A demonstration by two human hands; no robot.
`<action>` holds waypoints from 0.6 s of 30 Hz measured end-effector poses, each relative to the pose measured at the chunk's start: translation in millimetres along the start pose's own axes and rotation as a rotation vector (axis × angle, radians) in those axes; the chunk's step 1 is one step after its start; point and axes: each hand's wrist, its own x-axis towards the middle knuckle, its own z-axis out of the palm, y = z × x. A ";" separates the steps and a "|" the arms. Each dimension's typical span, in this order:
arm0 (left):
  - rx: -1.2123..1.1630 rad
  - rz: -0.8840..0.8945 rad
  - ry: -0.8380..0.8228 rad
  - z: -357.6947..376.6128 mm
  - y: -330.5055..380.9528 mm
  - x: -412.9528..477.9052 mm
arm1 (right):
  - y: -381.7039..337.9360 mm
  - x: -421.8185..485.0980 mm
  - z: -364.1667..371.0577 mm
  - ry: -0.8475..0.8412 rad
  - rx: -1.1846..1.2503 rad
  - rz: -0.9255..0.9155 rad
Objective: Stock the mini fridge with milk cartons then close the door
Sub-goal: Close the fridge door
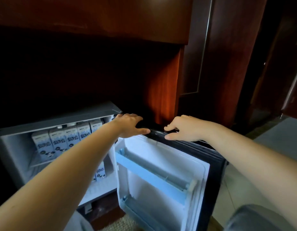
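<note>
The grey mini fridge (61, 120) stands low in a dark wooden alcove with its door (162, 165) swung wide open to the right. Several white-and-blue milk cartons (67, 139) stand in a row on the upper shelf, and more cartons (100, 172) show below my left forearm. My left hand (130, 125) lies flat on the door's top edge near the hinge corner. My right hand (182, 128) rests on the same black top edge further right, fingers curled over it. The door's inner shelves with a blue rail (151, 176) hold nothing.
Dark red wooden cabinet panels (162, 90) surround the fridge and rise at the right. A pale tiled floor (236, 185) lies at the right, a woven mat (122, 224) under the door. A grey-clad knee (254, 219) shows at bottom right.
</note>
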 end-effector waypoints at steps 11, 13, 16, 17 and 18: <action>-0.100 -0.134 -0.144 -12.5 -34.8 -109.4 | -75.3 -8.2 4.1 -0.101 0.123 -0.226; -0.092 -0.211 -0.193 -18.3 -43.8 -131.2 | -85.1 -2.6 7.1 -0.116 0.142 -0.285; -0.083 -0.297 -0.212 -31.3 -56.0 -162.6 | -99.2 7.8 12.6 -0.114 0.184 -0.379; -0.084 -0.327 -0.212 -36.1 -57.6 -172.8 | -103.8 12.3 14.6 -0.101 0.191 -0.398; -0.087 -0.360 -0.218 -40.9 -57.9 -182.0 | -108.9 17.3 16.6 -0.085 0.195 -0.410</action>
